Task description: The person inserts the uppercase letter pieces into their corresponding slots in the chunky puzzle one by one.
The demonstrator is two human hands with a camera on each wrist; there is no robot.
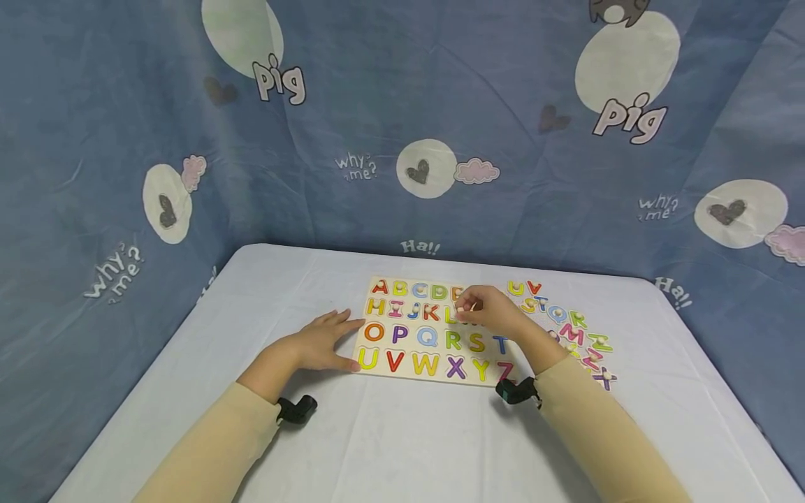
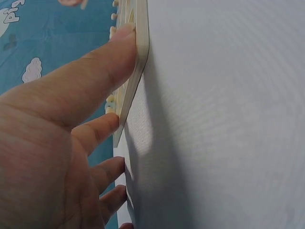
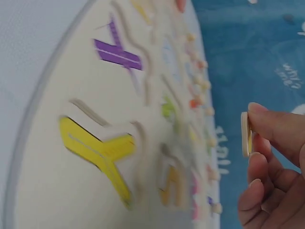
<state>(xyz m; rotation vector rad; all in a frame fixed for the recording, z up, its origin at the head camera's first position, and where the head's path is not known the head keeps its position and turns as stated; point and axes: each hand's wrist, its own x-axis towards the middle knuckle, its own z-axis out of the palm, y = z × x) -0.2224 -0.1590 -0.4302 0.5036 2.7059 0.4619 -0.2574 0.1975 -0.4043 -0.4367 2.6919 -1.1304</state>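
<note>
Wooden letter piece (image 3: 245,134): likely light, stiff; take by edges
Right hand (image 1: 495,311): pinching it
Left hand (image 1: 321,344): fingers extended, touching alphabet board (image 1: 408,365)

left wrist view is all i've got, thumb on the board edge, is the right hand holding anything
Observer: Yes, the right hand pinches a thin piece between thumb and fingers.
Operator: ok and what's lying loose
Observer: Loose letters lie to the right of the board.
Operator: which letters run along the side nearest the person
Observer: That row shows U to Z, left to right.
</note>
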